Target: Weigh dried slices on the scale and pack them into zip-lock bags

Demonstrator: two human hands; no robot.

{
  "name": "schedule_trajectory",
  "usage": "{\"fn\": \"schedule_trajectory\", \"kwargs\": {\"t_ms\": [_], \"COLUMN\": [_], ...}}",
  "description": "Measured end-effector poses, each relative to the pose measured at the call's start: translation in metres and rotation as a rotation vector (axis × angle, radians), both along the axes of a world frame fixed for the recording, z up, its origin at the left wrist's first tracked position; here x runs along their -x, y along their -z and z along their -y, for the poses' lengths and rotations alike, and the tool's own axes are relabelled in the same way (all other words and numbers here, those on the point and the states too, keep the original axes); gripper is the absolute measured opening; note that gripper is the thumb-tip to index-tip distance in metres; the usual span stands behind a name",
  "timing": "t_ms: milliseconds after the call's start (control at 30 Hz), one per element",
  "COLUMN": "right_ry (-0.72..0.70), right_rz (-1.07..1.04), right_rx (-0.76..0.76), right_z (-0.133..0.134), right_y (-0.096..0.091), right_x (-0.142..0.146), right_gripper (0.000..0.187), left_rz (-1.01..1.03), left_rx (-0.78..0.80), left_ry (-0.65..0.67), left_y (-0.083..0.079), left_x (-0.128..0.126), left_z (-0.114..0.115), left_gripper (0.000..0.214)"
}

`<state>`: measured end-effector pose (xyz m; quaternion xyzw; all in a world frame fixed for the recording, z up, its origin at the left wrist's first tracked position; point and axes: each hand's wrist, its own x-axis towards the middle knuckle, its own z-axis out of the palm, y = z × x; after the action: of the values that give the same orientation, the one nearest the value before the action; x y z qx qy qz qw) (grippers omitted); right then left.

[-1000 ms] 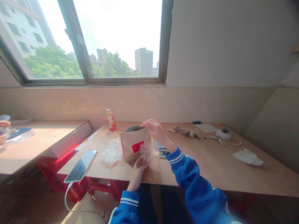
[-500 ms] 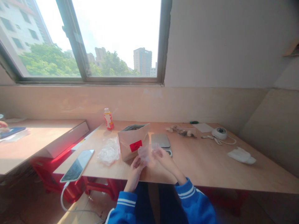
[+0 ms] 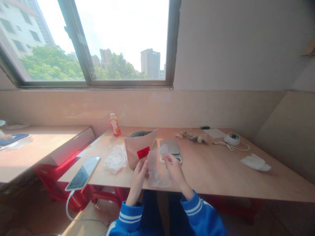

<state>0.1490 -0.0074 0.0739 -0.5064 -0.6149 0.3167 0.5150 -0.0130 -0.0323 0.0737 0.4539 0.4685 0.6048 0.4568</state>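
Between my hands hangs a clear zip-lock bag (image 3: pixel 158 173), spread out near the table's front edge. My right hand (image 3: pixel 175 168) pinches its upper right side. My left hand (image 3: pixel 140 172) has its fingers closed on the bag's left edge. Just behind stands a paper pouch (image 3: pixel 131 147) with a red label, its top gaping; what is inside cannot be made out. A small scale (image 3: pixel 172 146) with a metal plate lies behind the bag, partly covered by it and my right hand. Left of the pouch is a pile of clear plastic bags (image 3: pixel 115 159).
A cabled phone (image 3: pixel 83 173) lies at the left edge, a drink bottle (image 3: pixel 115 125) behind it. Along the back are a bag of dried pieces (image 3: pixel 192 137), paper (image 3: pixel 215 133) and a white dome camera (image 3: pixel 232 139). A white crumpled item (image 3: pixel 256 162) lies right. Red stools (image 3: pixel 108 195) stand below.
The clear bag, bunched up between my fingers before, is now unfolded and hangs flat. My left hand has shifted slightly left, and my right hand holds the bag's upper side.
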Motion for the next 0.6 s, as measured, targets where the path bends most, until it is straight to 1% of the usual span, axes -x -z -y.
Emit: {"fn": "schedule_trajectory", "kwargs": {"t_ms": [133,200,267,333,400,467,533,567,600], "right_ry": [-0.021,-0.028,-0.002,0.040,0.043,0.001,-0.072,-0.115,-0.152], "right_rz": [0.007,-0.008,-0.031,-0.066,-0.082,-0.068,-0.053,-0.057,-0.069], "right_rx": [0.017,0.038,0.040,0.026,0.023,0.015,0.019,0.031,0.048], "right_z": [0.008,0.010,0.011,0.012,0.012,0.010,0.005,0.001,-0.004], "right_y": [0.004,0.005,0.005,0.004,0.003,0.002,0.001,0.000,-0.001], "right_x": [0.006,0.007,0.007,0.008,0.007,0.005,0.000,-0.003,-0.007], "right_gripper": [0.030,0.033,0.035,0.035,0.036,0.036,0.036,0.036,0.037], "left_rz": [-0.096,-0.099,-0.091,-0.071,-0.035,-0.002,0.025,0.035,0.043], "left_rx": [-0.028,-0.005,0.019,0.048,0.112,0.205,0.262,0.257,0.234], "left_ry": [-0.192,-0.230,-0.235,-0.204,-0.122,0.001,0.078,0.071,0.026], "left_y": [-0.009,-0.011,-0.010,-0.006,-0.001,0.005,0.012,0.015,0.018], "left_x": [-0.003,-0.003,-0.005,-0.006,-0.007,-0.005,0.003,0.009,0.015], "left_z": [-0.010,-0.011,-0.010,-0.005,0.001,0.008,0.014,0.016,0.016], "left_gripper": [0.032,0.032,0.031,0.029,0.029,0.034,0.041,0.043,0.044]}}
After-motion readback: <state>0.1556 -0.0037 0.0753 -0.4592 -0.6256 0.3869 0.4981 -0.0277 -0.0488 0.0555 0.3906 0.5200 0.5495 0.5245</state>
